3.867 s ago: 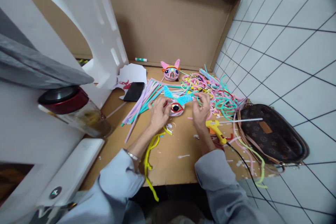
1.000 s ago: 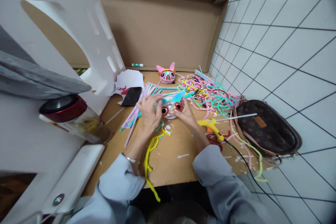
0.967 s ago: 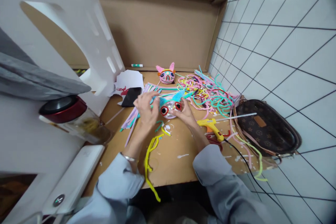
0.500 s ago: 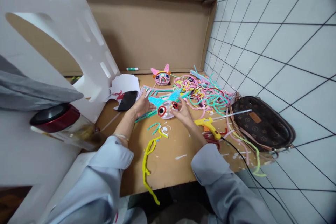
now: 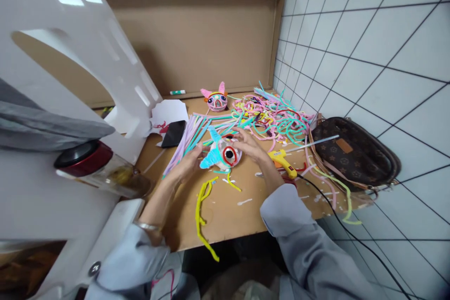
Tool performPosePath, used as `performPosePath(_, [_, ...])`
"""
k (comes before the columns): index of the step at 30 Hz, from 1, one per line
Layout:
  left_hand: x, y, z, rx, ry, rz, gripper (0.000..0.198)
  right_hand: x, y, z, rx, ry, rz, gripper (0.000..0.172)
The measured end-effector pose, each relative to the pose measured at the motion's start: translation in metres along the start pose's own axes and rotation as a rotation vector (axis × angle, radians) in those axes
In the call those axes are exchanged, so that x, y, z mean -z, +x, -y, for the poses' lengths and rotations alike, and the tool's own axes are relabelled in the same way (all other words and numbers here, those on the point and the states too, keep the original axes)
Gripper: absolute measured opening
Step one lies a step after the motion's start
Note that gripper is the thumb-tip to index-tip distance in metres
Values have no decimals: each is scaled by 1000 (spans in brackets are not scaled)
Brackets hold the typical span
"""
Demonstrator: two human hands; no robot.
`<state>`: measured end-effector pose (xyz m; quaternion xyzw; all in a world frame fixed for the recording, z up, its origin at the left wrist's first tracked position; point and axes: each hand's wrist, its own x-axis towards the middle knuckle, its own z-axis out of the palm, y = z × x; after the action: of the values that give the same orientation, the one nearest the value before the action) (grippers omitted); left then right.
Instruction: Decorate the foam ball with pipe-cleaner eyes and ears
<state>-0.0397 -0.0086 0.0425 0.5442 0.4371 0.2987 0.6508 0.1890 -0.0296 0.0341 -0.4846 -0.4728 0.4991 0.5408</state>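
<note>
**Blue-eared craft head [image 5: 222,161] leans sideways at mid-table [image 5: 239,220]**

From behind the shoulder I see it lying tilted between the person's two hands, its blue ears [image 5: 210,160] toward the left and one red-rimmed eye [image 5: 229,153] showing. The left hand [image 5: 188,165] curves beside the ears, fingertips close by; the right hand [image 5: 252,146] arches at the far side, fingers bent. I can't tell whether either hand grips the head or only steadies it.

Yellow strips [image 5: 198,211] trail nearer the person, a yellow glue gun [image 5: 283,164] lies beside the right forearm, and a pink-eared head [image 5: 217,101] sits beyond, near tangled coloured stems [image 5: 274,115].
</note>
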Motion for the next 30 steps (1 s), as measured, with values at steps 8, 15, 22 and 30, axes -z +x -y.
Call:
performPosePath(8, [-2, -42, -7, -359, 696, -397, 44, 1, -4, 0, 41, 54, 212, 67])
performPosePath(15, [-6, -32, -27, -823, 1029, -364, 68, 4, -5, 1, 36, 102, 260, 71])
performPosePath(22, [-17, -13, -26, -797, 1228, -95, 71, 4, -7, 6, 47, 76, 300, 77])
performPosePath(30, [-19, -11, -20, -877, 1184, -81, 54, 8, -6, 7, 26, 61, 370, 79])
